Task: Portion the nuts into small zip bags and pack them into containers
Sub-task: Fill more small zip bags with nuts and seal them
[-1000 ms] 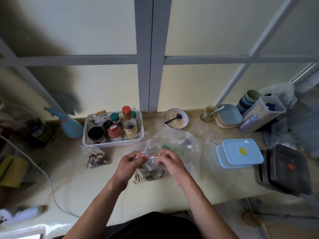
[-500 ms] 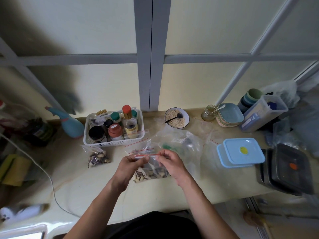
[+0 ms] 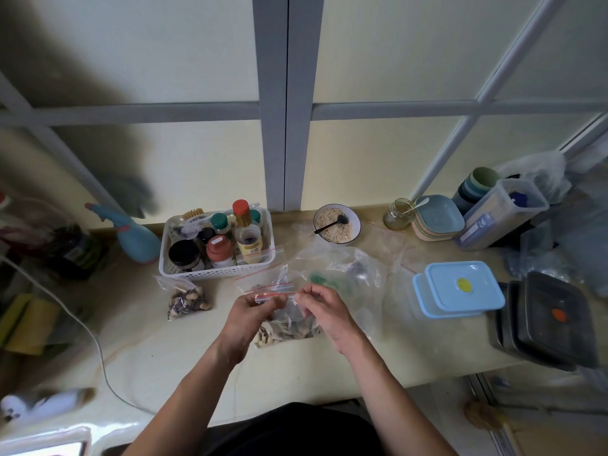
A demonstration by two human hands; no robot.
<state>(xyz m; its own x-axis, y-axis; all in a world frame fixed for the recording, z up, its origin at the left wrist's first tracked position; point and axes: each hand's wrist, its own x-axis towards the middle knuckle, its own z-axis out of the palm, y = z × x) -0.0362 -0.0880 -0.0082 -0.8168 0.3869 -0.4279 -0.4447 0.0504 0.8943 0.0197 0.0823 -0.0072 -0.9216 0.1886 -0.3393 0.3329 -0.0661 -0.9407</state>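
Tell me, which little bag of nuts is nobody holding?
The small zip bag of nuts lying alone on the counter, just in front of the white basket. The other bag of nuts is pinched at its red strip by the left hand and right hand.

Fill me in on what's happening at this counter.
A person is sealing a small zip bag of nuts. The left hand and the right hand each pinch its red zip strip at the top. A second filled bag lies left of it, by the white basket. The light blue containers sit lidded to the right, nothing packed yet.
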